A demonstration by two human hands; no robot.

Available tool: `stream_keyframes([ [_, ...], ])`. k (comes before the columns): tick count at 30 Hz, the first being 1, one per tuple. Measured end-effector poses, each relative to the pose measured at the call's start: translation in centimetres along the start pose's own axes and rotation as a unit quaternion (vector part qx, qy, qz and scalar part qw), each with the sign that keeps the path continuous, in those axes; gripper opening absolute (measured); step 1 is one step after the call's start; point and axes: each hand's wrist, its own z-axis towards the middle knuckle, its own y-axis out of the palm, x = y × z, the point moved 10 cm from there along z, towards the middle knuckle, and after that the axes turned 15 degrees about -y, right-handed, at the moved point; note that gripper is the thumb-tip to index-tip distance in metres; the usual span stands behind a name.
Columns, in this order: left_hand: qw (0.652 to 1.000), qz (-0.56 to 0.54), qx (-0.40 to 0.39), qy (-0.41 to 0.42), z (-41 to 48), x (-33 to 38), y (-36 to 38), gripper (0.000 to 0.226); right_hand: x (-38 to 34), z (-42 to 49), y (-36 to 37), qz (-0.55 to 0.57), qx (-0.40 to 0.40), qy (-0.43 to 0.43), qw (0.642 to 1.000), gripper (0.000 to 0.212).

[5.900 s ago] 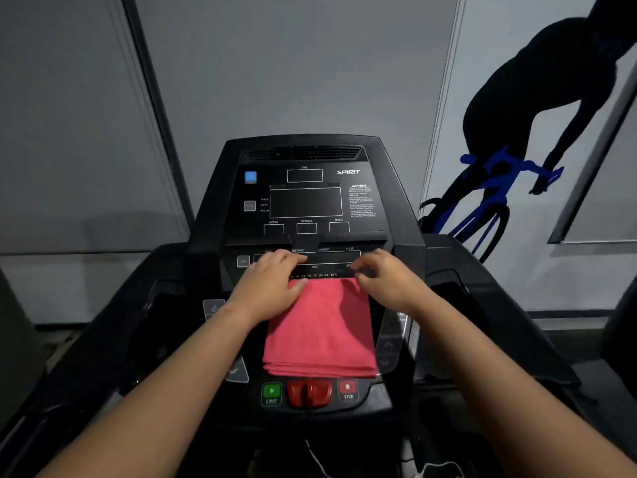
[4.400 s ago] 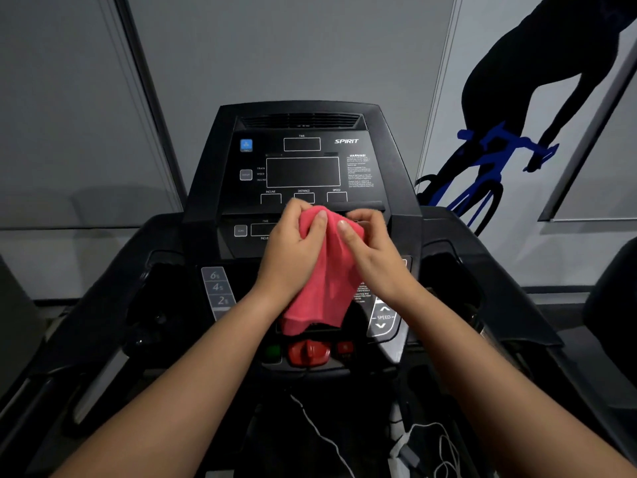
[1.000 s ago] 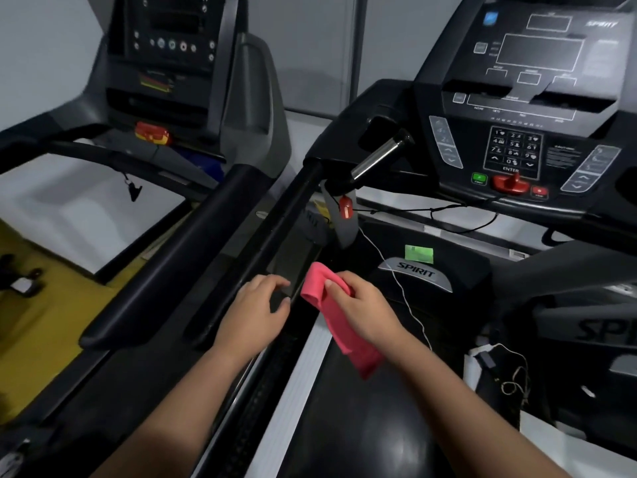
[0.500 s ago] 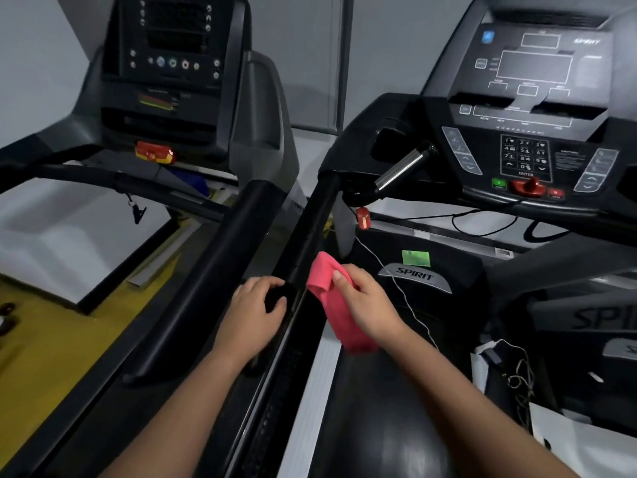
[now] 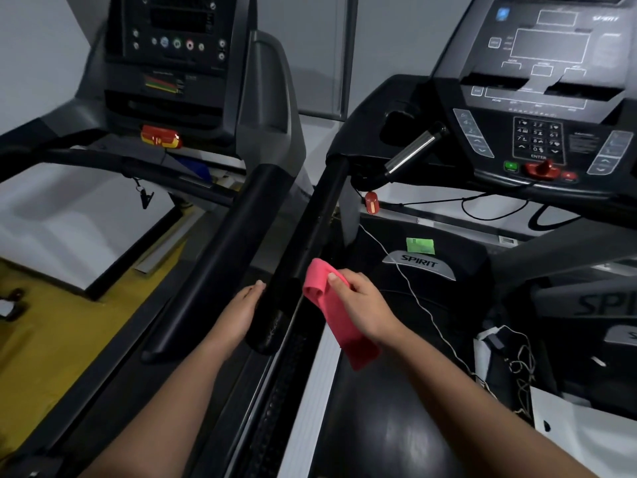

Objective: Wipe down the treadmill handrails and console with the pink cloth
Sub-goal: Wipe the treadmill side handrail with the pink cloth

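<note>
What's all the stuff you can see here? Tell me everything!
right console: one, black, top right
left console: one, black, top left
handrail: one, black, middle
next rail: one, black, left of it
cloth: one, pink, in right hand
bar: one, silver, below right console
key: one, red, right console
cord: one, white, across deck
sticker: one, green, on motor cover
floor patch: one, yellow, left
left hand: one, at handrail's near end
right hand: one, pinching cloth

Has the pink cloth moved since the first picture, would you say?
Yes: the pink cloth left the console for the left handrail, in the right hand.
</note>
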Motion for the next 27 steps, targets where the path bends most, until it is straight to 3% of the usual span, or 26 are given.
stream_keyframes([
  [6,0.999,-0.034,-0.004,-0.011,0.3,-0.6,0.4,0.047,0.2,-0.5,0.5,-0.033,-0.003,0.008,0.999,0.02],
  [13,0.995,-0.043,-0.066,-0.064,1.7,-2.4,1.2,0.049,-1.7,-0.7,3.7,-0.029,-0.013,-0.023,0.999,0.007],
  [18,0.989,-0.096,-0.077,-0.083,2.1,-3.6,2.0,0.038,-2.2,-1.4,4.9,-0.09,0.005,-0.02,0.996,0.026],
  [23,0.991,-0.105,-0.072,-0.037,2.5,-3.2,2.0,0.041,-3.3,-1.5,5.5,-0.119,0.013,-0.05,0.992,0.025],
  [27,0.99,-0.125,-0.054,-0.03,3.0,-3.7,1.3,0.031,-4.0,-1.6,8.0,-0.182,-0.039,-0.08,0.979,0.034],
])
